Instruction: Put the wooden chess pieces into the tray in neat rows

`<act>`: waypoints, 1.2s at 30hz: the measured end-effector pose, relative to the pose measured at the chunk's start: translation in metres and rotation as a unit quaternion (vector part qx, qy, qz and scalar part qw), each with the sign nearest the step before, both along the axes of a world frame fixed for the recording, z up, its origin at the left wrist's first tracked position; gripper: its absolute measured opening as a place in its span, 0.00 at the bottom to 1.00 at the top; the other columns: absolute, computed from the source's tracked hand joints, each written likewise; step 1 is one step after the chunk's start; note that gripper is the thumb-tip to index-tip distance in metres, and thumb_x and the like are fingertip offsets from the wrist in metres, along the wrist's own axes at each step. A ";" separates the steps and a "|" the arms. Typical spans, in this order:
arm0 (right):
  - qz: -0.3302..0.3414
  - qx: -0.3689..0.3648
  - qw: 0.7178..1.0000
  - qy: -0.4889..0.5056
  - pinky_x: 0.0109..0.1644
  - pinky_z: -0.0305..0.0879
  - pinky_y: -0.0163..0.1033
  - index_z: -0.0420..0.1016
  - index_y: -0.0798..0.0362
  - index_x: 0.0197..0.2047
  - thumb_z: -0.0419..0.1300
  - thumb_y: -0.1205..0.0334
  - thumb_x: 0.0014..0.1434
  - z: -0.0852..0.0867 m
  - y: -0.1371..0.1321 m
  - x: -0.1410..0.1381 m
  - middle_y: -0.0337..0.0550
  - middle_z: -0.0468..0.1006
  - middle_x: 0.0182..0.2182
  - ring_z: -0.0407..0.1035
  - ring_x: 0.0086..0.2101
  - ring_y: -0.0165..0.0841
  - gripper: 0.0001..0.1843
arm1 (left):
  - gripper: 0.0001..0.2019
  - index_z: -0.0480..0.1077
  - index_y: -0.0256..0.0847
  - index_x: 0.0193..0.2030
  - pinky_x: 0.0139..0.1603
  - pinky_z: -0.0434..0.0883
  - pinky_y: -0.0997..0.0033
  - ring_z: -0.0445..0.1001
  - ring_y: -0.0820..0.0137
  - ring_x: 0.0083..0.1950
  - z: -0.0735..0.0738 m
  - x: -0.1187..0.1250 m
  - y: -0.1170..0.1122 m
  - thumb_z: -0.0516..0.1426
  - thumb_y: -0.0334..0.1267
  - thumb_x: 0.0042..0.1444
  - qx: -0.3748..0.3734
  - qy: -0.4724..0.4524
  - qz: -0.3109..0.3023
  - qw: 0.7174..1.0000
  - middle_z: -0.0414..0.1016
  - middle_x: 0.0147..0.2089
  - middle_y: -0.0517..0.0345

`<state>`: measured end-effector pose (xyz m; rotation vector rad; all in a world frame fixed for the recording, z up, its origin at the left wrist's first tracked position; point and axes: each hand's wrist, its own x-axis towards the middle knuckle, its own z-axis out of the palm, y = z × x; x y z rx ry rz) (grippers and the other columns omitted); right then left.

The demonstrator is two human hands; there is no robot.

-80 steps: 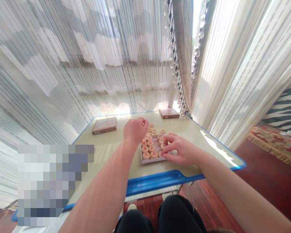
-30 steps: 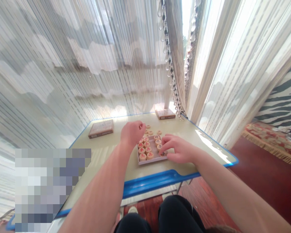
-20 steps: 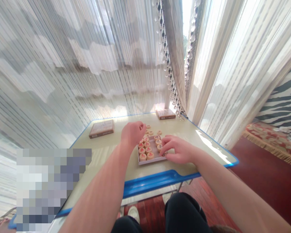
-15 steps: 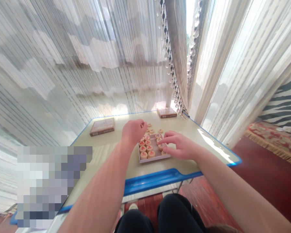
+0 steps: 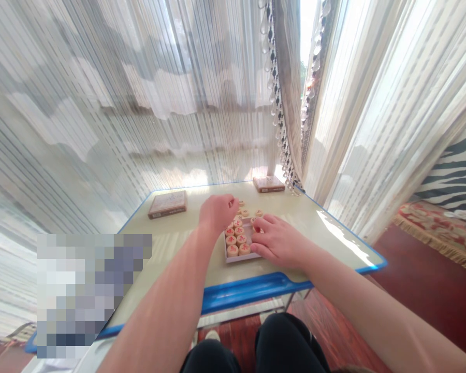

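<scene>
A shallow light-coloured box (image 5: pixel 238 258) lies on the table, with red-marked Chinese chess pieces (image 5: pixel 241 239) standing in rows along its left side. My left hand (image 5: pixel 218 211) is closed in a loose fist just over the box's far left corner; whatever is inside it is hidden. Over the right side of the box, my right hand (image 5: pixel 277 239) has its fingers bent around the chess pieces there, covering most of them. One piece (image 5: pixel 253 221) peeks out by its fingertips. Beyond the box, several loose pieces (image 5: pixel 245 213) lie on the tabletop.
The pale table (image 5: pixel 178 243) has a blue rim and a blue front tray (image 5: pixel 244 298). A flat box (image 5: pixel 168 203) lies at back left, another (image 5: pixel 269 183) at back right. Curtains (image 5: pixel 202 103) hang behind. A blurred-out patch (image 5: pixel 89 290) covers the left edge.
My right hand has moved left and inward over the box's right column, its fingers now covering pieces that showed before. The left hand has stayed nearly in place. The view has shifted slightly.
</scene>
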<state>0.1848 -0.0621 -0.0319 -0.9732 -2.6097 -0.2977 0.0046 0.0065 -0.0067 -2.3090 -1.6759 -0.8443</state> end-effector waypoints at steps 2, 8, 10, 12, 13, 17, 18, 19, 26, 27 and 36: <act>-0.009 0.010 1.000 -0.004 0.45 0.57 0.46 0.75 0.53 0.31 0.45 0.51 0.63 -0.002 0.002 0.000 0.49 0.68 0.36 0.56 0.37 0.37 0.23 | 0.19 0.71 0.40 0.21 0.25 0.51 0.70 0.64 0.69 0.24 0.000 0.000 0.000 0.46 0.44 0.56 0.002 -0.002 -0.002 1.000 0.71 0.22 0.53; -0.008 0.023 1.000 -0.008 0.43 0.57 0.44 0.75 0.54 0.29 0.45 0.49 0.63 -0.004 0.004 -0.001 0.47 0.68 0.32 0.56 0.35 0.35 0.24 | 0.19 0.71 0.40 0.21 0.26 0.51 0.70 0.64 0.69 0.24 -0.001 0.000 -0.001 0.46 0.44 0.56 0.000 0.002 -0.007 1.000 0.71 0.21 0.54; -0.003 0.023 1.000 -0.001 0.42 0.56 0.43 0.74 0.54 0.29 0.45 0.50 0.63 -0.004 0.003 0.000 0.47 0.68 0.32 0.57 0.35 0.35 0.23 | 0.19 0.70 0.40 0.21 0.25 0.51 0.70 0.64 0.69 0.24 -0.001 0.000 -0.001 0.46 0.44 0.56 0.004 0.001 -0.006 1.000 0.71 0.21 0.54; 0.002 0.027 1.000 0.014 0.40 0.56 0.42 0.74 0.53 0.30 0.46 0.51 0.62 -0.003 0.003 0.003 0.46 0.68 0.32 0.57 0.35 0.35 0.21 | 0.19 0.70 0.40 0.21 0.25 0.50 0.70 0.64 0.70 0.24 0.000 0.000 -0.001 0.46 0.44 0.56 0.006 0.001 -0.004 1.000 0.71 0.21 0.54; 0.002 0.030 0.999 0.025 0.40 0.56 0.41 0.73 0.53 0.30 0.47 0.52 0.62 -0.003 0.003 0.005 0.46 0.68 0.32 0.57 0.34 0.35 0.19 | 0.19 0.70 0.40 0.21 0.25 0.50 0.70 0.64 0.70 0.24 0.000 0.000 -0.001 0.47 0.43 0.56 0.005 0.001 -0.003 1.000 0.71 0.21 0.54; -0.024 0.049 0.997 0.057 0.38 0.55 0.40 0.71 0.54 0.31 0.52 0.61 0.57 -0.002 0.004 0.013 0.45 0.67 0.30 0.57 0.33 0.34 0.09 | 0.19 0.70 0.40 0.21 0.25 0.51 0.70 0.64 0.69 0.24 -0.001 0.000 -0.001 0.46 0.44 0.56 -0.009 -0.005 -0.010 1.000 0.70 0.21 0.54; -0.032 0.050 0.996 0.062 0.38 0.55 0.40 0.71 0.54 0.31 0.52 0.63 0.56 -0.002 0.005 0.015 0.44 0.67 0.30 0.57 0.32 0.34 0.07 | 0.19 0.70 0.40 0.20 0.25 0.51 0.70 0.63 0.70 0.24 -0.001 0.000 -0.001 0.46 0.44 0.56 -0.012 -0.006 -0.013 1.000 0.70 0.21 0.54; -0.038 0.049 0.996 0.067 0.38 0.55 0.40 0.70 0.54 0.32 0.52 0.64 0.55 -0.002 0.005 0.016 0.44 0.67 0.30 0.57 0.33 0.34 0.06 | 0.19 0.69 0.40 0.20 0.25 0.51 0.70 0.63 0.70 0.24 -0.002 -0.001 0.000 0.46 0.44 0.56 -0.015 -0.007 -0.016 1.000 0.69 0.20 0.54; -0.055 0.014 0.996 0.075 0.39 0.56 0.39 0.71 0.53 0.32 0.53 0.65 0.54 -0.006 0.010 0.018 0.44 0.68 0.30 0.60 0.33 0.34 0.06 | 0.20 0.68 0.39 0.19 0.24 0.50 0.71 0.60 0.71 0.23 -0.003 0.000 0.001 0.46 0.45 0.55 -0.021 -0.003 -0.023 0.999 0.67 0.19 0.56; -0.055 0.011 0.996 0.075 0.39 0.56 0.39 0.71 0.53 0.32 0.53 0.65 0.54 -0.007 0.011 0.017 0.44 0.69 0.30 0.60 0.33 0.34 0.07 | 0.20 0.68 0.39 0.20 0.24 0.50 0.71 0.60 0.71 0.23 -0.004 0.000 0.001 0.46 0.46 0.55 -0.023 -0.002 -0.023 0.999 0.68 0.19 0.56; -0.043 0.010 0.995 0.085 0.38 0.57 0.39 0.72 0.53 0.32 0.54 0.63 0.53 -0.009 0.012 0.017 0.44 0.69 0.30 0.61 0.33 0.34 0.06 | 0.19 0.69 0.39 0.20 0.24 0.51 0.71 0.61 0.71 0.23 -0.003 0.001 0.001 0.46 0.45 0.55 -0.023 0.003 -0.016 1.000 0.68 0.19 0.56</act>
